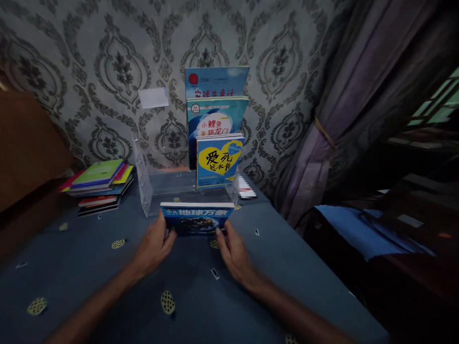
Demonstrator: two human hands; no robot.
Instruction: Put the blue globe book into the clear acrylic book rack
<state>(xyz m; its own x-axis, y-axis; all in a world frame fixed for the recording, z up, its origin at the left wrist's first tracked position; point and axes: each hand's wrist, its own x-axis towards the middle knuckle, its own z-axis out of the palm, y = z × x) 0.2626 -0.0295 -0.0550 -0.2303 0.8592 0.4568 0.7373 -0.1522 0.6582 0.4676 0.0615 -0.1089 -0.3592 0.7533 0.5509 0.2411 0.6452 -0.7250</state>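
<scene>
On the blue-covered desk (98,268), in the head view, the left hand (153,247) and the right hand (236,255) are gripping the two lower corners of a dark blue book (195,218), fingers curled around its edges, holding it upright between them. Just beyond the hands, a clear acrylic rack (146,186) is carrying three standing books (217,136), while a stack of books (99,185) is lying off beyond the left hand.

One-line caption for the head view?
Both hands, left hand and right hand, hold a blue book before a clear rack of three books.
</scene>
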